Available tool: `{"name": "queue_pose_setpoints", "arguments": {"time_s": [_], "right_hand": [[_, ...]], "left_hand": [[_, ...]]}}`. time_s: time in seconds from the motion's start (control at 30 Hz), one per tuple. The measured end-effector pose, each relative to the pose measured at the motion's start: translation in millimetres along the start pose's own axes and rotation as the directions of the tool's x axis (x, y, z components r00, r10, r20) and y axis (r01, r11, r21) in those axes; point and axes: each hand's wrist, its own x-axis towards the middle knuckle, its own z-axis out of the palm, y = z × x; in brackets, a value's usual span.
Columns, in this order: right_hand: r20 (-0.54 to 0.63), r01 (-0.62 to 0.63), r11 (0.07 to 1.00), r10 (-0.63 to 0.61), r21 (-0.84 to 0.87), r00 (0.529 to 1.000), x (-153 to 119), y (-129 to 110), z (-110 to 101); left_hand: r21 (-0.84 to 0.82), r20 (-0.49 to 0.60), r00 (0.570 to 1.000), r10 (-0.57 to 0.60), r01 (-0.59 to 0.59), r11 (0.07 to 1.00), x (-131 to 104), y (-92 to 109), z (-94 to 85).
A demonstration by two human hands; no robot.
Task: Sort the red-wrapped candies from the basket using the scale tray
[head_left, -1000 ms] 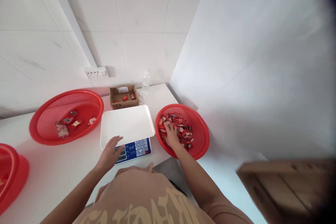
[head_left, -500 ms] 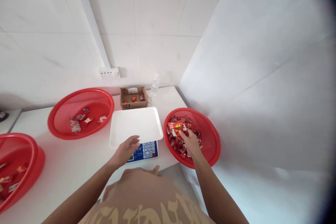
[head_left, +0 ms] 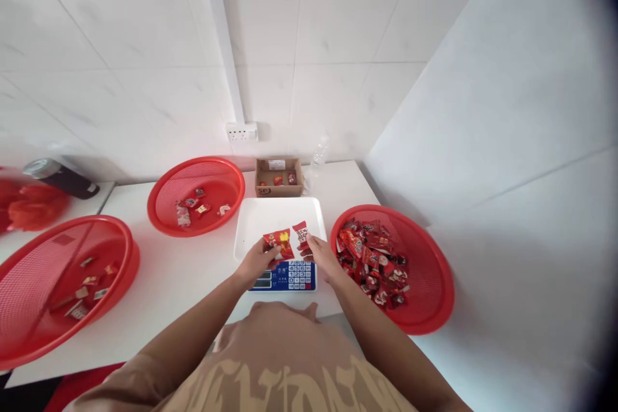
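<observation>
My left hand (head_left: 257, 262) is closed on a red snack packet with a gold print (head_left: 282, 242). A smaller red and white packet (head_left: 301, 233) is pinched in my right hand (head_left: 323, 257), close beside the first one. Both packets are over the front part of the white weighing tray (head_left: 253, 222) of a digital scale. Below my hands shows the scale's blue keypad (head_left: 300, 278), partly covered by my fingers. To the right stands a red mesh basket (head_left: 437, 270) with a heap of red-wrapped snacks (head_left: 374, 257).
Two more red baskets, one behind (head_left: 161, 183) and one nearer (head_left: 128, 257), stand on the left with a few packets each. Behind the scale are a small cardboard box (head_left: 279, 191) and a clear bottle (head_left: 320, 151). A dark cylinder (head_left: 65, 177) lies far left.
My right hand has come left out of the right basket to the scale, bringing packets. My left hand has closed on the gold-printed packet. The view has turned left.
</observation>
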Motion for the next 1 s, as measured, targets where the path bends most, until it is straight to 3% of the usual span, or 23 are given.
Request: {"name": "queue_pose_setpoints", "arguments": {"time_s": [0.1,0.2,0.3,0.4,0.5,0.67,0.77,0.87,1.0], "right_hand": [[-0.023,0.002,0.989,-0.005,-0.151,1.0,13.4,2.8,-8.4],[-0.13,0.101,0.914,-0.164,-0.393,0.978,16.3,6.4,-24.2],[-0.185,0.221,0.754,-0.413,-0.618,0.892,10.4,13.5,-49.9],[-0.196,0.203,0.639,-0.496,-0.742,0.846,0.1,26.8,-79.7],[-0.224,0.064,0.588,-0.404,-0.806,0.887,-12.4,47.6,-105.5],[-0.201,-0.111,0.507,-0.125,-0.855,0.972,-33.3,78.6,-131.6],[-0.213,-0.185,0.453,-0.011,-0.872,0.977,-38.9,80.1,-136.0],[-0.259,-0.241,0.405,0.012,-0.882,0.966,-37.9,72.8,-134.8],[-0.339,-0.255,0.537,-0.061,-0.804,0.939,-34.2,66.6,-137.3]], "left_hand": [[0.295,-0.106,0.976,0.192,-0.154,0.943,12.7,-3.6,-14.2],[0.607,-0.032,0.911,0.41,-0.308,0.732,24.7,-11.8,-24.2],[0.789,0.11,0.915,0.387,-0.317,0.527,31.8,-24.2,-28.0],[0.859,0.19,0.906,0.379,-0.341,0.383,34.2,-33.7,-26.0],[0.885,0.252,0.901,0.353,-0.362,0.291,36.5,-35.6,-22.1],[0.913,0.23,0.922,0.313,-0.315,0.257,44.9,-28.5,-20.3],[0.914,0.244,0.905,0.348,-0.334,0.231,48.6,-24.0,-19.9],[0.908,0.27,0.893,0.361,-0.361,0.213,49.9,-19.6,-18.3],[0.893,0.255,0.894,0.368,-0.364,0.265,50.1,-13.9,-16.8]]}}
